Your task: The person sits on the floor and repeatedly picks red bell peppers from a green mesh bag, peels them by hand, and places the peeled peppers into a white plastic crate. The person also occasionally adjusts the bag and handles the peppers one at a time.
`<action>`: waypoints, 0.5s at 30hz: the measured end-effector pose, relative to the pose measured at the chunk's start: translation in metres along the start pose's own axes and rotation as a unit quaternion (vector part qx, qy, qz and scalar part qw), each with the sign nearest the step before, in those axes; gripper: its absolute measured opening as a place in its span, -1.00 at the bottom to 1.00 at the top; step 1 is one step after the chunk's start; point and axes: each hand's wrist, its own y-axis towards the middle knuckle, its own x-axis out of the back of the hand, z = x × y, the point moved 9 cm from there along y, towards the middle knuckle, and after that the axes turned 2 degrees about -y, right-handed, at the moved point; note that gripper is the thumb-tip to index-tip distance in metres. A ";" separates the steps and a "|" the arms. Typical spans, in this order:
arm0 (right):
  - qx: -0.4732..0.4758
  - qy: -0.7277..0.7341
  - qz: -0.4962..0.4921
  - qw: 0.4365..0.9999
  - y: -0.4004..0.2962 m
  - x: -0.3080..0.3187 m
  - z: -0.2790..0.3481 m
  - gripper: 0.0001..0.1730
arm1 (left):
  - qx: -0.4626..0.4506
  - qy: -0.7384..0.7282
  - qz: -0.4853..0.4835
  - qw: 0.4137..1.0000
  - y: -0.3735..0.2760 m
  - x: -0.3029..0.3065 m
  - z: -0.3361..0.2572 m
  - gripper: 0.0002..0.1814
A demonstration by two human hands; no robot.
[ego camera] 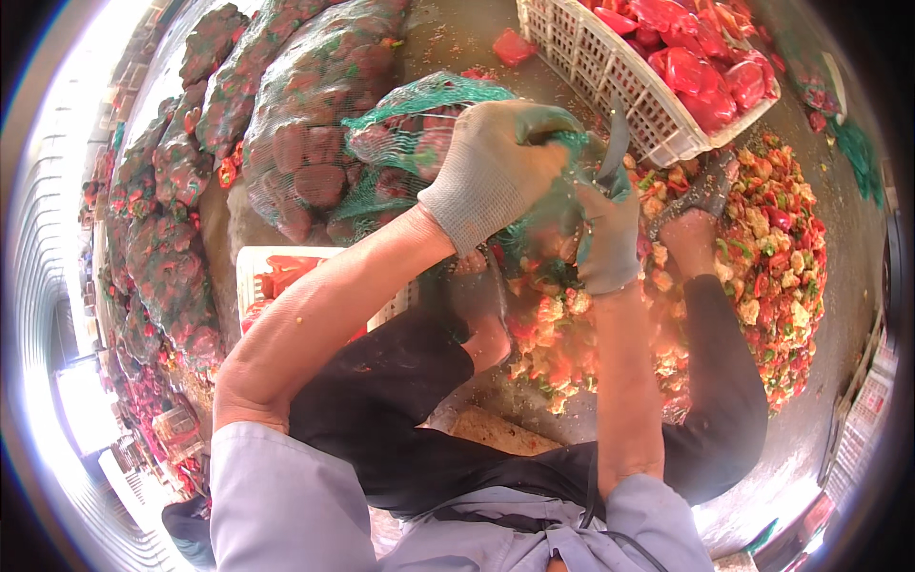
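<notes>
My left hand, in a grey knit glove with a darker coated palm, is closed on the bunched edge of a green mesh sack. Red peppers show through the mesh where the sack lies on the floor. Close by on the right, my gloved right hand grips a knife, its curved blade pointing up. The knife's handle is mostly hidden in the glove. Below both hands the hanging mesh is blurred, so I cannot tell whether the blade touches it.
A white plastic crate full of cored red peppers stands ahead. Another crate with red peppers sits by my left knee. Cut pepper cores are heaped around my right foot. Filled mesh sacks line the left side. One red pepper lies loose.
</notes>
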 end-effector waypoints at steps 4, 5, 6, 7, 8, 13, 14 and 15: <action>-0.007 0.020 -0.019 1.000 0.003 0.013 -0.007 -0.47 | 0.128 -0.139 -0.018 0.982 0.003 0.030 0.014 -0.78; -0.007 0.024 -0.024 0.999 0.006 0.019 -0.007 -0.47 | 0.120 -0.227 -0.040 0.966 0.002 0.041 0.008 -0.78; -0.003 0.025 -0.034 0.999 0.009 0.029 -0.005 -0.47 | 0.102 -0.229 -0.043 0.967 0.006 0.049 0.000 -0.79; -0.004 0.033 -0.037 0.999 0.008 0.031 -0.006 -0.47 | 0.087 -0.223 -0.051 0.970 0.003 0.064 -0.007 -0.79; -0.023 0.047 -0.063 0.997 0.013 0.043 -0.012 -0.51 | 0.099 -0.127 -0.023 0.987 0.015 0.079 0.005 -0.81; -0.028 -0.022 -0.095 0.995 0.019 0.078 -0.020 -0.59 | 0.081 -0.221 -0.011 0.972 0.009 0.095 0.042 -0.75; -0.032 -0.025 -0.110 0.993 0.019 0.090 -0.022 -0.61 | 0.080 -0.342 -0.018 0.936 0.006 0.089 0.035 -0.75; -0.037 -0.026 -0.116 0.992 0.020 0.095 -0.020 -0.63 | 0.025 -0.263 -0.030 0.964 0.013 0.092 0.013 -0.74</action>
